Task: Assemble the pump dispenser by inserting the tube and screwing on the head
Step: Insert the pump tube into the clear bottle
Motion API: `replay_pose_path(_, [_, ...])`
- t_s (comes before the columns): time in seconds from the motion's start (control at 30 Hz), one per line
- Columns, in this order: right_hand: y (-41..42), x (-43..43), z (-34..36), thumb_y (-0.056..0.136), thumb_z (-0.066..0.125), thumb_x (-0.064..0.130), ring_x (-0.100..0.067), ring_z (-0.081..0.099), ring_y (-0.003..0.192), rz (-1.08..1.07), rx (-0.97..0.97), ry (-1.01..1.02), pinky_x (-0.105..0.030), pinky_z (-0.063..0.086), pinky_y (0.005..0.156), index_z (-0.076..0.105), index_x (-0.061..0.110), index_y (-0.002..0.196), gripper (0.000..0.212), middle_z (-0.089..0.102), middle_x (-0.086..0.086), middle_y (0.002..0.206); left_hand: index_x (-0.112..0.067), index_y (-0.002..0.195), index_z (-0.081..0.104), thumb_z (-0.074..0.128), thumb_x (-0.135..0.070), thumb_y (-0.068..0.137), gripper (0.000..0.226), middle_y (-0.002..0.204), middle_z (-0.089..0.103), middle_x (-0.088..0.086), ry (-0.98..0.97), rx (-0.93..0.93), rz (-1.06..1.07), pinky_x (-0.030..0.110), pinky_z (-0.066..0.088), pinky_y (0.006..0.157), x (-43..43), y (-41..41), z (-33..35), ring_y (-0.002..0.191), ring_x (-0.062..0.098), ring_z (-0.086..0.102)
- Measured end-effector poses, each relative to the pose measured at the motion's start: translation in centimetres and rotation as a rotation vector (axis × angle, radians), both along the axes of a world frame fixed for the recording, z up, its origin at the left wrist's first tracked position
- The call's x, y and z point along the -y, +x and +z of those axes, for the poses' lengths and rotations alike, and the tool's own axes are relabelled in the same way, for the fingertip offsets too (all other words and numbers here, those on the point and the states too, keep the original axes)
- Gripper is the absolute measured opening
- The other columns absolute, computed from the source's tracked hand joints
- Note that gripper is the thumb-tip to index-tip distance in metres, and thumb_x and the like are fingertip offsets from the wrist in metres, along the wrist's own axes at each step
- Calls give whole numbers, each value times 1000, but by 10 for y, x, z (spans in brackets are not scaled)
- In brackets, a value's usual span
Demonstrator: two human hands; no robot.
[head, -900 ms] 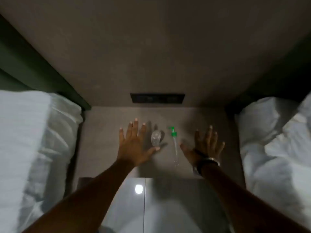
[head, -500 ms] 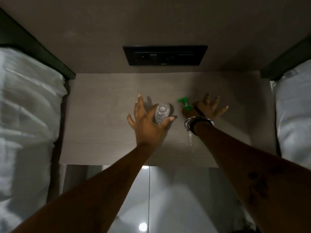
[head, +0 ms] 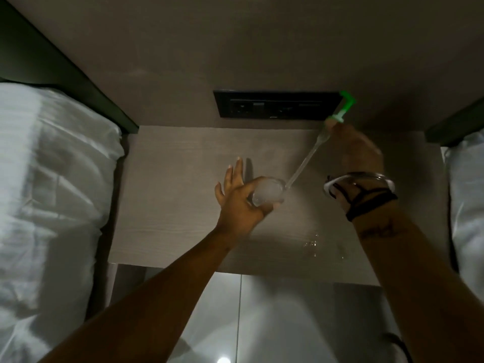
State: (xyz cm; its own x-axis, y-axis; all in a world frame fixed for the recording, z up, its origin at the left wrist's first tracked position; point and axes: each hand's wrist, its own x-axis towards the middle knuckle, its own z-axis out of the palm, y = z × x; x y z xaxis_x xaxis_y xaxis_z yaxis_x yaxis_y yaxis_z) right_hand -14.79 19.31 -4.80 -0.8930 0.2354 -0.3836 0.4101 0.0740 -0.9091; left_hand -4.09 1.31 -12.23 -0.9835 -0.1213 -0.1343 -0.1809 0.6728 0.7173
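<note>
The clear bottle [head: 267,192] sits on the table [head: 170,205], near its middle, gripped by the left hand [head: 239,199], whose thumb and curled fingers wrap its body while the other fingers stand spread above; the pump [head: 345,103], green-headed, is raised up and to the right of the bottle, pinched just under its collar by the right hand [head: 353,150], which is closed round it; from there the clear tube [head: 305,161] slants down and left, its lower end at the bottle's mouth, though whether it is already inside cannot be told; a few droplets [head: 311,243] glint on the table near its front edge; a bangle [head: 358,179] and dark cords circle the right wrist; behind the table a black socket panel [head: 275,104] is set in the wall; white bedding [head: 52,179] lies to either side.
</note>
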Motion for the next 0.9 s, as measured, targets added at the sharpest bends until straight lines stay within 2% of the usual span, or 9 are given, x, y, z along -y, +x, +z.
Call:
replay_pose_path(0.07, [4, 8, 13, 57, 71, 57, -15, 65, 93, -67, -35, -113, -38, 49, 90, 70, 27, 99, 52, 70, 3, 100, -37, 114, 61, 81, -43, 64, 54, 159, 6, 0, 31, 25, -27, 53, -9, 111, 3, -2, 2, 142, 18, -6])
replay_pose_path(0.13, [11, 17, 22, 66, 73, 46, -12, 66, 96, -41, -128, -167, -38, 51, 93, 70, 23, 104, 45, 71, 10, 92, -35, 115, 61, 82, -38, 64, 56, 159, 7, 2, 44, 45, -44, 54, -7, 112, 5, -4, 4, 144, 22, -4])
replay_pose_path(0.2, [17, 25, 20, 77, 71, 30, -2, 66, 98, 38, -266, -74, -36, 52, 94, 64, 15, 115, 41, 70, 26, 87, -35, 115, 61, 83, -37, 63, 56, 159, 8, 3, 56, 55, -43, 53, -7, 112, 5, -3, 6, 144, 24, -4])
replay_pose_path(0.27, [23, 33, 14, 77, 74, 23, -3, 56, 116, 77, -295, 26, -42, 48, 101, 72, 29, 96, 19, 66, 32, 99, -37, 116, 59, 82, -38, 63, 58, 159, 8, 2, 65, 57, -40, 52, -7, 112, 4, -2, 6, 144, 24, -4])
replay_pose_path(0.33, [29, 41, 9, 78, 74, 18, -11, 42, 132, 79, -265, 35, -48, 42, 107, 70, 34, 86, 19, 57, 9, 132, -40, 117, 58, 81, -41, 64, 59, 159, 7, 1, 67, 67, -47, 52, -8, 112, 4, -1, 5, 144, 23, -6])
replay_pose_path(0.4, [35, 42, 6, 79, 74, 19, -15, 36, 136, 116, -259, 56, -50, 40, 108, 66, 32, 92, 21, 43, -4, 147, -41, 119, 57, 80, -44, 64, 60, 159, 5, -1, 69, 75, -58, 51, -8, 112, 5, -1, 3, 144, 22, -7])
replay_pose_path(0.63, [60, 34, -15, 73, 72, 35, -39, 32, 137, 456, -540, 495, -53, 31, 111, 68, 14, 104, 37, 37, -21, 148, -40, 118, 58, 79, -46, 65, 58, 159, 7, 0, 41, 55, -72, 49, -8, 112, 8, -4, -5, 144, 20, -7])
replay_pose_path(0.8, [87, 36, -36, 65, 84, 22, -39, 40, 132, 526, -513, 626, -63, 37, 102, 72, 9, 95, 35, 45, -19, 143, -34, 116, 60, 79, -44, 65, 55, 159, 9, 0, -54, 41, -140, 51, -9, 112, 10, -8, -8, 144, 22, -8])
replay_pose_path(0.9, [87, 38, -45, 66, 78, 31, -38, 42, 131, 535, -520, 658, -63, 37, 101, 70, 13, 95, 35, 45, -18, 144, -30, 117, 60, 79, -45, 66, 56, 159, 10, 2, -93, 23, -177, 52, -9, 110, 13, -12, -9, 144, 24, -8])
